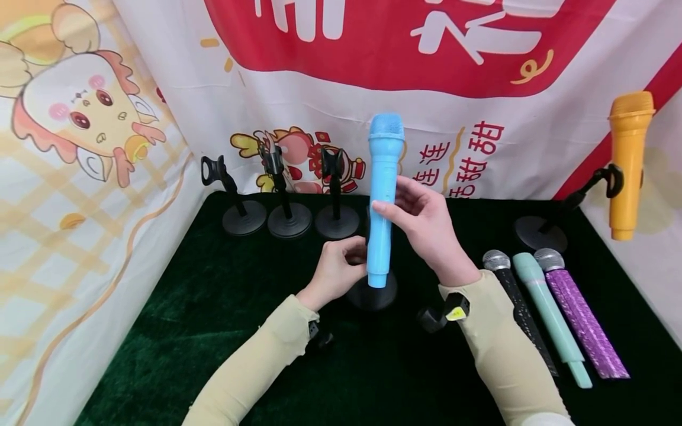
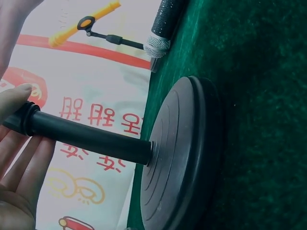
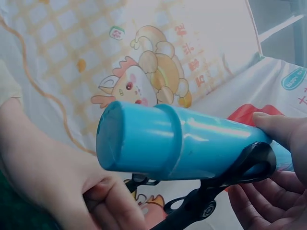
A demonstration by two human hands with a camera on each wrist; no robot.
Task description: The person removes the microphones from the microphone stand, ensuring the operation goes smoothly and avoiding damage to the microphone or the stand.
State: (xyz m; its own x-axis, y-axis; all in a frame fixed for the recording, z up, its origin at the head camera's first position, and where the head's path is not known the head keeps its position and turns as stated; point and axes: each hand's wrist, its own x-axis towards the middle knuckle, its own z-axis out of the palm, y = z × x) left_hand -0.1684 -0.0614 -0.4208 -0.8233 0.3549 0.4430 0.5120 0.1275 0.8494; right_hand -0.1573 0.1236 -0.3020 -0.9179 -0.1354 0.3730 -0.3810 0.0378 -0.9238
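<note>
Blue microphone (image 1: 383, 177) pinched in right hand grip (image 1: 428, 228); left hand grip (image 1: 335, 271) closed round black stand (image 2: 96, 138).

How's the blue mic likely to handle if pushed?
The blue mic looks straight and hard-shelled, so probably rigid. Glossy, so likely slippery. Unheld, the stand might tip if pushed, since the mic sits high above the round base.

Light-blue microphone (image 1: 382, 180), black stand (image 2: 96, 137), dark-green cloth (image 1: 213, 325)

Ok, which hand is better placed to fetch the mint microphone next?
Probably the right hand: it is nearer the mint microphone, though it holds the blue microphone. The left hand grips the stand, farther away.
</note>
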